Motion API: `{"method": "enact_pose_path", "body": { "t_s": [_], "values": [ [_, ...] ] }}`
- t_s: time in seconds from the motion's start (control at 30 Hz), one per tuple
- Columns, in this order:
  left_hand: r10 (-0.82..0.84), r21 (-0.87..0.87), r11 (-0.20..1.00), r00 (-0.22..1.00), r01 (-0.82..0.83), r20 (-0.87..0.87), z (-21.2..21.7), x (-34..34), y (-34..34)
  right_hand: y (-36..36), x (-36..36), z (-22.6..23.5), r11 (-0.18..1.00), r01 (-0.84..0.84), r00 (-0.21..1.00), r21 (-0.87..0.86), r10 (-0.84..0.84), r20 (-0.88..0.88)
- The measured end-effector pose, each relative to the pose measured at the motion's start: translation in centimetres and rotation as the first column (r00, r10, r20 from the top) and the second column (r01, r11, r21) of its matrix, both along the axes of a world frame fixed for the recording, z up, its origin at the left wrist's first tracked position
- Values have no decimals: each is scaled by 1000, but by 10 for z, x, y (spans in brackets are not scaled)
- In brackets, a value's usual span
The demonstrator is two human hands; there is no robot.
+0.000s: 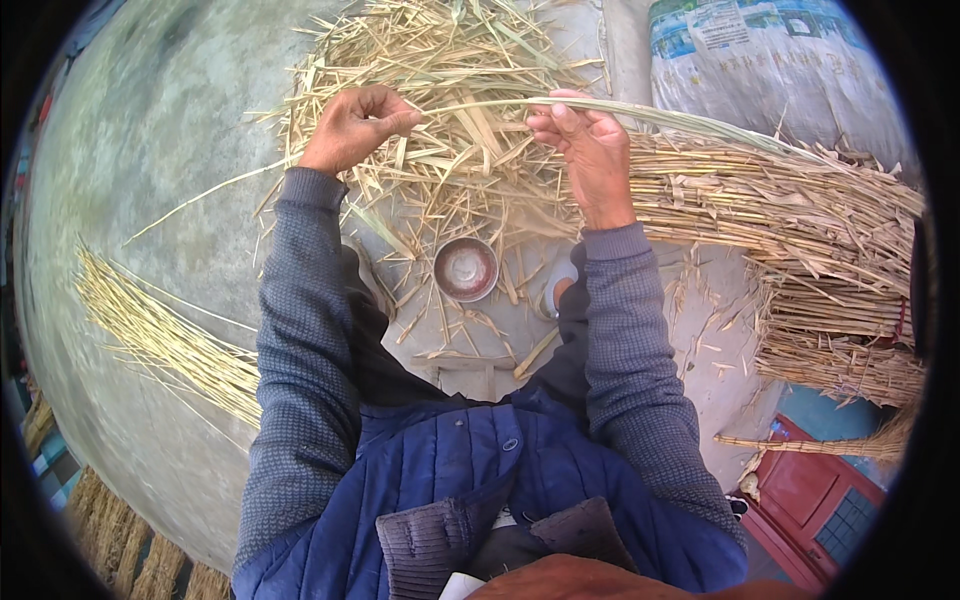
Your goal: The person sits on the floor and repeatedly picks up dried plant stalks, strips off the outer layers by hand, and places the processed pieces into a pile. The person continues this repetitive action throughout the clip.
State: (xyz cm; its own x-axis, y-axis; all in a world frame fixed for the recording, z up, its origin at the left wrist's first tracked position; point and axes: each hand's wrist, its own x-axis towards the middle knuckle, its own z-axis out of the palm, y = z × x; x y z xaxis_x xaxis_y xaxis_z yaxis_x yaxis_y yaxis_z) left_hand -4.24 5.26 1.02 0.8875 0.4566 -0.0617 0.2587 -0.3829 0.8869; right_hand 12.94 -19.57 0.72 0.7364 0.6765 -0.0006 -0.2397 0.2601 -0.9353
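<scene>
A long, thin straw-like stalk (478, 104) stretches level between my two hands, above a heap of dry husks. My left hand (355, 125) is closed in a pinch around it, and its thin tail runs down to the left. With thumb and fingers, my right hand (592, 145) pinches the same stalk farther along. Beyond that hand, its greener, leafy part (690, 118) reaches out to the right over a thick bundle of stalks. The husk heap (430, 65) is made of loose, pale yellow strips.
A small metal bowl (467, 268) sits on the concrete floor between my feet. Thin peeled stalks (170, 335) lie at left. Thick bundles of dry stalks (730, 195) are stacked at right, below a white-and-blue sack (760, 80). A red door-like panel (800, 485) shows at lower right.
</scene>
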Motion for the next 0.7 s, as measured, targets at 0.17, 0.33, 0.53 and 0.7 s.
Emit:
{"method": "enact_pose_path", "body": {
  "t_s": [0.17,0.33,0.53,0.7],
  "values": [
    [-58,-80,995,997,54,-49,-1,-2,8,0,1,1,999,-3,998,44,1,64],
    [-65,-114,992,996,58,-61,-3,-5,14,2,-2,0,999,16,998,46,-19,64],
    [-54,-150,988,993,38,-105,-1,-8,15,3,-4,2,999,-3,995,45,-2,99],
    [-72,-164,985,993,55,-94,-1,-10,18,5,-6,2,997,24,997,68,-29,68]
  ]
}}
